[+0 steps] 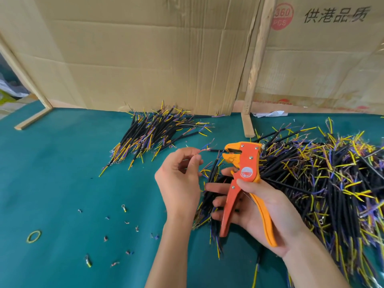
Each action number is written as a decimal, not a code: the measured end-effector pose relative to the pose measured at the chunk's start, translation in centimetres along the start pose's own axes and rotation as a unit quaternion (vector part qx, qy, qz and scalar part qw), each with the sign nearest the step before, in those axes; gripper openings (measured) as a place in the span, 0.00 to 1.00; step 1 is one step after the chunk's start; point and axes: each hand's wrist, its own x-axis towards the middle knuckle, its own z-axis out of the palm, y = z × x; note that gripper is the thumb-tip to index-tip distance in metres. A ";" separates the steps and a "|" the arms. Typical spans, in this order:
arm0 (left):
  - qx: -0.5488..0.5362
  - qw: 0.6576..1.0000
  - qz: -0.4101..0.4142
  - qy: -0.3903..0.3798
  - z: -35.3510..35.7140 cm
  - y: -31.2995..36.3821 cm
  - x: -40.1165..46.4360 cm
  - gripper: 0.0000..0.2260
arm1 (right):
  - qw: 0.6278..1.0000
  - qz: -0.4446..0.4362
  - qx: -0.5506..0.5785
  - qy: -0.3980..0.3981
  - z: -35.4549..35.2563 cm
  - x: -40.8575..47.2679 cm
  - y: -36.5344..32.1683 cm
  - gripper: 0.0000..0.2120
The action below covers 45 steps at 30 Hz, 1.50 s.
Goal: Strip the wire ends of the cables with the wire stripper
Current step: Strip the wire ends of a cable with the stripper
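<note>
Leftmost on the green table [62, 163] lies a yellow rubber band [33, 236] among scattered insulation scraps [108, 231]. Behind them sits the smaller pile of cables [153, 136], fanned out near the cardboard wall [145, 59]. Next comes the left hand [179, 179], its thumb and fingertips pinching the coloured wire ends of one black cable [216, 150]. That cable runs nearly level, its long axis pointing right, straight at the mouth of the wire stripper [245, 177]. Its far end seems to sit just at or inside the jaws, which stand parted; whether they touch the sheath I cannot tell. The right hand [261, 208] wraps its fingers round the orange handles, thumb on top near the pivot, the handles spread wide. So the squeeze appears not yet made, and the cable must likely be fed rightward along its own axis. Beyond, to the right, spreads the large heap of cables [322, 173].
</note>
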 end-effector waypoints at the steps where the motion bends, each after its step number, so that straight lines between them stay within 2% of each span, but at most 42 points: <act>1: -0.004 1.000 -0.001 0.007 -0.1 -0.1 0.1 0.13 | 1.000 -0.001 0.003 0.001 0.0 0.1 0.0 0.30; 7: 0.005 1.000 0.018 0.009 0.1 -0.4 0.2 0.12 | 0.999 0.025 -0.005 -0.043 -0.5 0.0 0.0 0.27; 14: 0.016 0.999 0.038 0.001 0.5 -0.3 -0.1 0.07 | 0.997 0.028 -0.051 -0.041 -0.4 -0.2 0.0 0.29; 19: 0.023 0.997 0.070 -0.010 0.4 -0.3 -0.1 0.07 | 0.997 -0.001 -0.065 -0.047 -0.2 -0.6 -0.2 0.28; 25: 0.048 0.993 0.103 -0.016 0.5 -0.4 -0.2 0.08 | 0.996 0.013 -0.065 -0.062 0.3 -0.9 -0.4 0.28; 31: 0.075 0.988 0.130 -0.019 0.7 -0.7 -0.3 0.08 | 0.998 0.024 -0.055 -0.033 0.8 -0.7 0.1 0.12; 37: 0.089 0.985 0.143 -0.033 1.0 -0.4 -0.5 0.07 | 0.996 -0.023 -0.067 0.063 1.7 -0.3 0.6 0.23; 40: 0.091 0.986 0.133 -0.033 1.2 -0.1 -0.6 0.08 | 0.998 -0.043 -0.027 0.038 1.9 -0.3 0.8 0.18; 43: 0.047 0.998 0.048 -0.021 0.9 -0.2 -0.4 0.07 | 0.999 -0.041 0.020 -0.021 1.5 -0.4 0.2 0.20; 45: 0.012 1.000 0.008 -0.018 0.5 -0.2 -0.1 0.07 | 0.999 -0.043 0.015 -0.015 1.1 -0.6 -0.2 0.21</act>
